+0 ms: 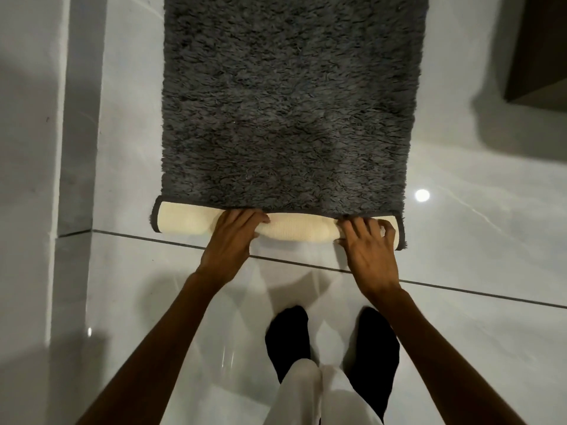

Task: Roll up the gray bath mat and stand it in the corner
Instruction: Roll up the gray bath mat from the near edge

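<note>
Glossy floor tiles (429, 179) — shaggy gray bath mat (291, 102), near end rolled (cream backing).

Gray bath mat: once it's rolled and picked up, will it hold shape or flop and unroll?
Probably floppy: the gray bath mat bends easily into the small roll under the left hand and right hand. That roll sags between the hands, so it may loosen if released. The cream backing looks textured, so it likely grips the glossy floor tile rather than sliding.
</note>
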